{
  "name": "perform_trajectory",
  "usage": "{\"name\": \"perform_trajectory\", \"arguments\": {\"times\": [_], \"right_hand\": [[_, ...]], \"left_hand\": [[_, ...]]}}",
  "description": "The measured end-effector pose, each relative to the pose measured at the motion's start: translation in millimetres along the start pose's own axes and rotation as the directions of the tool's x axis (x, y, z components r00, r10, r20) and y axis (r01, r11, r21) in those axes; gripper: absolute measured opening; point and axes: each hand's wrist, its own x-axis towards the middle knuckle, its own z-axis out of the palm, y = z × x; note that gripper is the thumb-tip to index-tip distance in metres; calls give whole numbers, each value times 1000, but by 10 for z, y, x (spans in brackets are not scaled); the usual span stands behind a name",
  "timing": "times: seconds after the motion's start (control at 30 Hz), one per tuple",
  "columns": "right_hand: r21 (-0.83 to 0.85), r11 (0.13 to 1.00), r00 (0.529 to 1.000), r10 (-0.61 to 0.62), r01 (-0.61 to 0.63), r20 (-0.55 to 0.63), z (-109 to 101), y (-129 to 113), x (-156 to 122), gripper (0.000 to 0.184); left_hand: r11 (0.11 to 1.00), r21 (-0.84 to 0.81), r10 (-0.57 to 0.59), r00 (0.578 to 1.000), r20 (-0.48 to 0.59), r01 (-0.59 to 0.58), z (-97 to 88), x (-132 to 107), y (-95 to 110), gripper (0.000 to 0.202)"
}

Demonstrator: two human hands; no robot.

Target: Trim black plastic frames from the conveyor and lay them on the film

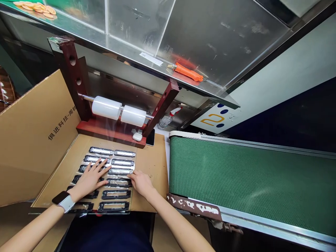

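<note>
Two columns of narrow black rectangular frames point(114, 205) lie on a cardboard sheet in front of me. Several at the far end look bright and silvery inside; the nearest show brown through their openings. Shiny clear film seems to lie among them. My left hand point(90, 178), with a watch on the wrist, rests flat with fingers spread over the left column, hiding parts of some frames. At the right column's outer edge, my right hand point(141, 182) has its fingers curled together, touching the end of a frame. Whatever is between those fingertips is too small to make out.
Beyond the frames, a dark red stand point(110, 134) carries two white rolls point(107, 107) on a rod. A cardboard flap point(36, 136) rises at left. A green conveyor belt point(252, 182) runs at right. Orange-handled pliers point(187, 71) lie on the metal shelf above; a spray bottle point(166, 120) stands behind.
</note>
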Motion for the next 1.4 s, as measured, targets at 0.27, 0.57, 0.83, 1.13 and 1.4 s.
{"name": "perform_trajectory", "arguments": {"times": [0.27, 0.57, 0.83, 1.13, 1.4], "right_hand": [[-38, 995, 995, 93, -92, 30, -128, 391, -396, 30], [-16, 995, 994, 97, -97, -52, -249, 206, -126, 31], [3, 999, 997, -36, 36, -61, -116, -265, 609, 30], [3, 999, 999, -33, 33, -1, -127, 31, 533, 32], [-28, 999, 998, 44, -43, 37, -221, 381, 225, 33]], "left_hand": [[1000, 22, 4, 1000, 11, -5, -45, 6, 0, 57], [999, 39, -18, 1000, -17, 19, -122, 284, -96, 59], [998, 61, -20, 1000, -5, 20, -125, 391, -95, 54], [999, 49, -24, 1000, 5, 23, -137, 391, -102, 56], [999, 36, -9, 1000, 15, 8, -100, 394, -136, 57]]}}
